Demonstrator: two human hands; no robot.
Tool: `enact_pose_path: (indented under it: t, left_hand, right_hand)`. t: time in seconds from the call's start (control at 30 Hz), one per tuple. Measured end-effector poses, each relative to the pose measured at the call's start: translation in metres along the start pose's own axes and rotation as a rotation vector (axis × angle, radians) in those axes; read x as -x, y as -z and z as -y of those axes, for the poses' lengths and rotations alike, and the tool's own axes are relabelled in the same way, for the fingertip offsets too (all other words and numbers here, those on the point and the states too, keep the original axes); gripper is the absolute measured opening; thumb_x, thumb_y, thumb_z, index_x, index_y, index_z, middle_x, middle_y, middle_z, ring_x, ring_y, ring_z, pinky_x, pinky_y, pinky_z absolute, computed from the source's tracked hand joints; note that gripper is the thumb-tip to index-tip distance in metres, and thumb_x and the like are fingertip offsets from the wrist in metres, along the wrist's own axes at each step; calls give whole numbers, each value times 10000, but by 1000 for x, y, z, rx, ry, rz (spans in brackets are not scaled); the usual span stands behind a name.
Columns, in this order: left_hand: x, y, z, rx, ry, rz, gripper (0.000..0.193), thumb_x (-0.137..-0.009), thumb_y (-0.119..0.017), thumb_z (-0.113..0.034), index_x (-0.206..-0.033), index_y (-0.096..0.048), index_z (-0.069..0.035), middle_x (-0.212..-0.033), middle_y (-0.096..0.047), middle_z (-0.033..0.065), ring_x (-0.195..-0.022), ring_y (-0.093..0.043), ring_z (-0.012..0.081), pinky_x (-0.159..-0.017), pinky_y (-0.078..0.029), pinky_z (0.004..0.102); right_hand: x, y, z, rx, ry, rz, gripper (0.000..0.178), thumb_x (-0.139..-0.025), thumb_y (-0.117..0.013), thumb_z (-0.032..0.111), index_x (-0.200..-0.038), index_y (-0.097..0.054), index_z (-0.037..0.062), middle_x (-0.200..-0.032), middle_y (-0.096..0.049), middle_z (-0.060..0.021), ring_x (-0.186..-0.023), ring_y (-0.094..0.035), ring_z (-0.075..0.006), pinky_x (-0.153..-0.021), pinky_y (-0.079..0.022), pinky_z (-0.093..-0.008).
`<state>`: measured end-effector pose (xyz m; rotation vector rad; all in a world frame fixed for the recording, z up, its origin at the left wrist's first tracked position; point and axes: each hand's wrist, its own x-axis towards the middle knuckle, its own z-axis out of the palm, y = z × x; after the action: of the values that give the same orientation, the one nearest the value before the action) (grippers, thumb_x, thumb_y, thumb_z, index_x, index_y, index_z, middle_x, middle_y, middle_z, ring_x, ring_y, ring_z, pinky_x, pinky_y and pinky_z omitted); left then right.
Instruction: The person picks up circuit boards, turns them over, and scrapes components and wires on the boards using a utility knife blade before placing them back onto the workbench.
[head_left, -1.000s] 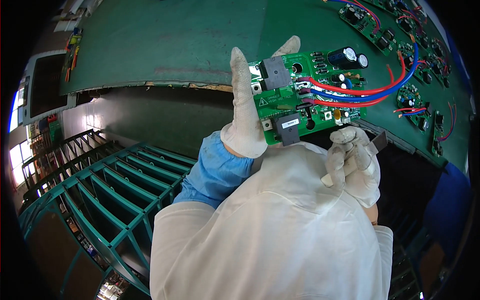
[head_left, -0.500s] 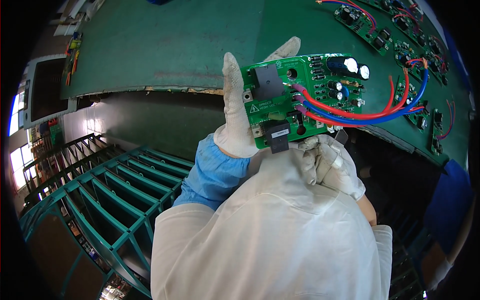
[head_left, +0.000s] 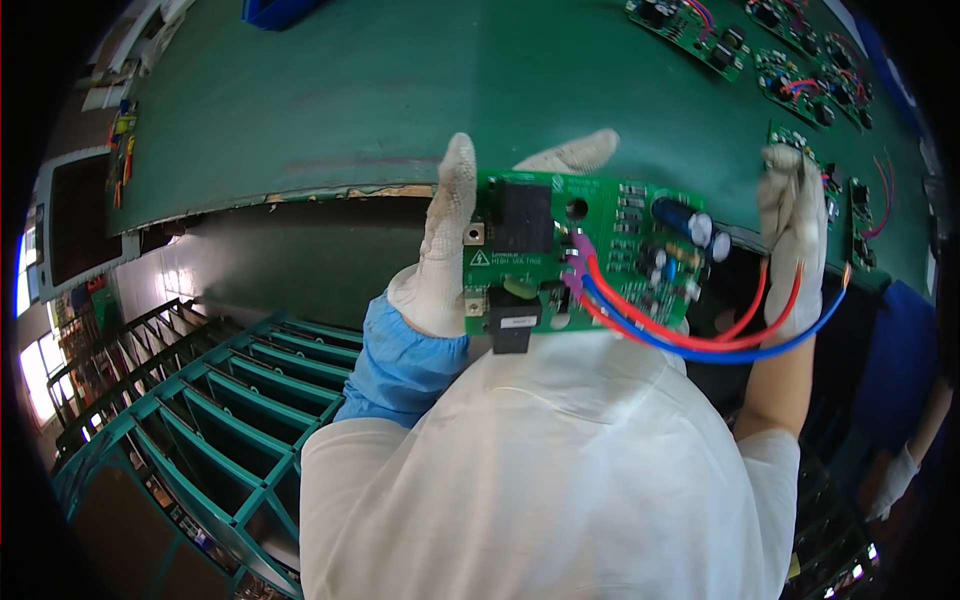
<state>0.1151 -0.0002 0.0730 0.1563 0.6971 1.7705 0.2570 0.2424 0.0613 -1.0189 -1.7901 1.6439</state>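
A green circuit board (head_left: 600, 215) is in my left hand (head_left: 450, 235), held by its left edge with the thumb and fingers spread around it. The board carries black relay blocks, blue-black capacitors and small parts. Red and blue wires (head_left: 690, 350) run from its middle, bending right to bare tips. My right hand (head_left: 790, 205), gloved in white, reaches over the table's right front edge beside another circuit board (head_left: 790, 132). Its fingers are curled together; what they hold, if anything, is hidden. The wire tips pass in front of my right wrist.
Several more wired boards (head_left: 690, 38) lie on the green table (head_left: 340, 110) at the far right. A blue bin (head_left: 278, 12) stands at the far edge. On the left are a teal metal rack (head_left: 200, 420) and a monitor (head_left: 80, 215). Another person's gloved hand (head_left: 893, 483) shows at lower right.
My right hand has left the lower edge of the held board and moved right and forward to the table. The held board has shifted slightly left and nearer, its wires drooping lower.
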Motion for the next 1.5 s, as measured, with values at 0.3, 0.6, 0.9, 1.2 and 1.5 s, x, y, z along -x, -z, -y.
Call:
enact_pose_path:
  t: [0.3, 0.6, 0.9, 1.2, 1.5]
  left_hand:
    - [13, 21, 27, -503, -440, -106, 515, -919, -440, -253, -1364, -373, -2, -1371, -393, 195, -1186, -489, 291, -1002, -424, 400]
    - [18, 34, 24, -1167, -733, 99, 736, -817, -622, 32, -1441, -237, -29, -1513, -190, 165, -1371, -273, 272, -1107, -278, 382]
    - [18, 29, 20, -1207, -556, 143, 860, -738, -708, -22, -1442, -215, -10, -1507, -168, 228, -1408, -163, 325, -1145, -154, 398]
    - [16, 35, 19, -1334, -632, 152, 861, -744, -711, -28, -1444, -211, -5, -1504, -156, 243, -1403, -170, 343, -1141, -161, 408]
    - [16, 28, 20, -1395, -766, 206, 590, -942, -436, -56, -1463, -160, -30, -1538, -130, 125, -1420, -136, 216, -1155, -140, 323]
  right_hand:
    - [-19, -42, 79, 893, 1149, 950, 251, -693, -693, 177, -881, -575, 60, -656, -525, -33, -575, -531, -256, -495, -381, -359]
    - [-7, -51, 88, 1054, 1828, 771, 236, -570, -717, 178, -759, -630, 67, -561, -420, 21, -525, -458, -129, -428, -330, -270]
    - [15, -47, 88, 1121, 1677, 816, 212, -581, -689, 146, -738, -624, 18, -605, -476, 2, -549, -453, -134, -443, -307, -261]
    - [32, -40, 93, 1413, 1605, 683, 212, -654, -673, 159, -820, -656, 29, -595, -424, 9, -540, -441, -133, -444, -299, -265]
    - [19, -32, 98, 1338, 1565, 817, 256, -625, -682, 187, -827, -641, 36, -595, -421, 11, -555, -453, -137, -444, -329, -272]
